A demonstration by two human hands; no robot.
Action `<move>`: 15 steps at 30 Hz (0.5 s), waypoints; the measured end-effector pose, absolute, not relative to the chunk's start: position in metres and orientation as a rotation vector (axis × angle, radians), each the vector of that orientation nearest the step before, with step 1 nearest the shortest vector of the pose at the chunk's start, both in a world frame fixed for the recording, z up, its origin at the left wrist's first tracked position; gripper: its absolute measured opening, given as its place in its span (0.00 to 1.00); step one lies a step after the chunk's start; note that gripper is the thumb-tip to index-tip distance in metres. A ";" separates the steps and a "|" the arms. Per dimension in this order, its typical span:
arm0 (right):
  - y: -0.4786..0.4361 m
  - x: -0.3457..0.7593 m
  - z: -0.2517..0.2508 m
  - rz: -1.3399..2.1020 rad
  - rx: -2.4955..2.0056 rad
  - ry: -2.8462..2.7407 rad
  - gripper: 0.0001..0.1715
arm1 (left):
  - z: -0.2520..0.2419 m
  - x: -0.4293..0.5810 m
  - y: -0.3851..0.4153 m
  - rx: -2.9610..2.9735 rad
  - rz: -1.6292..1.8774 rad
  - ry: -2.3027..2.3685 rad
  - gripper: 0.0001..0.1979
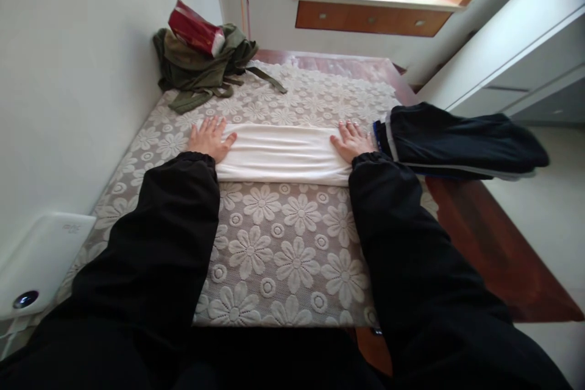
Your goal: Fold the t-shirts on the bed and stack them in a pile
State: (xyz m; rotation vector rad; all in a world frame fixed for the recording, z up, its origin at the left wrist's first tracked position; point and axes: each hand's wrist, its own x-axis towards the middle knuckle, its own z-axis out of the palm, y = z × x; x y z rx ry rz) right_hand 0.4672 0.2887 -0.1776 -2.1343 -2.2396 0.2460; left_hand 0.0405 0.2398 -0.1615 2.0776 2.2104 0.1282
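A white cloth garment [283, 155], folded into a long flat strip, lies crosswise on the flowered lace tablecloth [297, 262]. Shallow creases run along its length. My left hand [210, 139] rests flat at its left end, fingers spread, the thumb on the fabric. At the opposite end my right hand [353, 140] also lies flat with the fingers apart and the thumb over the cloth. Neither hand grips anything. Just right of my right hand is a stack of folded dark clothes [457, 137] with a grey band at its near end.
An olive-green backpack [196, 70] sits at the back left against the wall, with a red tissue pack [194, 27] on top. A white box-shaped device [46, 262] with a dark round button stands at the near left. The dark clothes overhang the red-brown wooden table edge [498, 244].
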 end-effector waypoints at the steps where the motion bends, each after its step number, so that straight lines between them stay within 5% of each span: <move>1: 0.289 0.469 -0.178 0.244 -2.129 -2.243 0.46 | -0.162 0.040 0.240 2.080 0.127 2.209 0.41; 9: 0.292 0.466 -0.182 0.238 -2.083 -2.240 0.46 | -0.128 0.009 0.237 1.808 0.031 2.358 0.41; 15: 0.293 0.467 -0.187 0.202 -2.050 -2.225 0.45 | -0.095 -0.024 0.234 1.635 -0.251 2.229 0.29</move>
